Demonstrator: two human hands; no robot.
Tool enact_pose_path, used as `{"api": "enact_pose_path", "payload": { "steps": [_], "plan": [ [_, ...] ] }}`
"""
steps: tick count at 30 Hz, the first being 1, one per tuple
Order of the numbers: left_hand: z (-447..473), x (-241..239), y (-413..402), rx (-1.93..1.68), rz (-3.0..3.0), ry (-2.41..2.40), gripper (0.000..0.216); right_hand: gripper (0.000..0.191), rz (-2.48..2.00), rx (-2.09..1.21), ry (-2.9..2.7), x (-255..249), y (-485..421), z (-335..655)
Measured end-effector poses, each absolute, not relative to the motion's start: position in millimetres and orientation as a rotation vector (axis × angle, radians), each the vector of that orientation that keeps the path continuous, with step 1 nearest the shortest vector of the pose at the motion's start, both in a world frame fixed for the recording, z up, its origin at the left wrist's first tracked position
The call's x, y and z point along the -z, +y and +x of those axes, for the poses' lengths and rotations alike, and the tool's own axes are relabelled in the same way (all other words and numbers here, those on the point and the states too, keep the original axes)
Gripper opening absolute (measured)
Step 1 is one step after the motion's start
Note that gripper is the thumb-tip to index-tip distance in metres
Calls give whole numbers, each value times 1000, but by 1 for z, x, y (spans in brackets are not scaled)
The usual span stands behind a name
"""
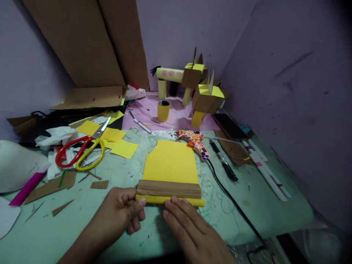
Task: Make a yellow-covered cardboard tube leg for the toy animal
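Clock face laid on the table, with twelve o'clock far from the body. In the left hand (119, 209), with fingers bent and clamped, the left end of the yellow band (158, 199), under the thumb. From there, along the yellow band toward three o'clock, directly to the fingertips of the right hand (194, 229). On the right hand, fingers straight, side by side, laid flat on the band; position of the thumb impossible to tell.

At two o'clock from the left hand and eleven o'clock from the right one, the brown cardboard strip (169, 189), parallel to the band and just beside it, across the near part of the yellow sheet (170, 161). Strip and band a little longer than the width of the sheet, with ends past both its sides. At twelve o'clock, far edge of the sheet almost straight, with a cut-in left corner.

Very near the right far corner, at one o'clock, the flowered glue gun (194, 137); contact with the sheet impossible to tell. From its handle, the black cable (233, 200), crossing the room on the right toward four o'clock. Beyond it, green tabletop (275, 212) until the rounded edge at three o'clock. From the sheet toward ten o'clock, first a green gap, then yellow scraps (125, 148) and scissors (97, 133).
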State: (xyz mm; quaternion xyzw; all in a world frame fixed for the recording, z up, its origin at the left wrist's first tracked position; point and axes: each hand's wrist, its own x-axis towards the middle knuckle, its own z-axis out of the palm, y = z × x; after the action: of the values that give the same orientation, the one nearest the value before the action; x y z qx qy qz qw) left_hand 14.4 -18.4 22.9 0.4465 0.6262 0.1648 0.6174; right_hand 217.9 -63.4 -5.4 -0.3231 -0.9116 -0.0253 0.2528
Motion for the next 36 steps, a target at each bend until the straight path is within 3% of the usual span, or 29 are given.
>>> {"api": "enact_pose_path", "payload": {
  "steps": [5,12,15,20,23,25,28,33,36],
  "plan": [
    [12,-18,-20,-410,1045,1443,31,44,-893,49,-2509,10,-68,239],
    [11,-16,-18,-346,1050,1466,36,64,-1026,-36,-2323,36,-85,268],
    [12,-17,-19,-337,1045,1477,37,55,-1145,-31,-2235,28,-83,283],
    [10,-16,-20,-329,1069,1479,38,20,-1596,-186,-1688,-11,-39,290],
    [8,-13,-20,-332,1089,1447,37,24,-1838,-342,-1650,-31,5,284],
    [7,-12,-20,-335,1098,1418,36,30,-2110,-219,-1733,-37,34,279],
    [7,-11,-20,-338,1089,1403,34,40,-2274,-305,-1816,-35,65,272],
    [12,-16,-19,-336,1045,1434,34,20,-2187,-633,-1621,-20,87,270],
    [15,-19,-17,-336,1010,1437,33,19,-2068,-861,-1492,-21,87,270]
  ]
}}
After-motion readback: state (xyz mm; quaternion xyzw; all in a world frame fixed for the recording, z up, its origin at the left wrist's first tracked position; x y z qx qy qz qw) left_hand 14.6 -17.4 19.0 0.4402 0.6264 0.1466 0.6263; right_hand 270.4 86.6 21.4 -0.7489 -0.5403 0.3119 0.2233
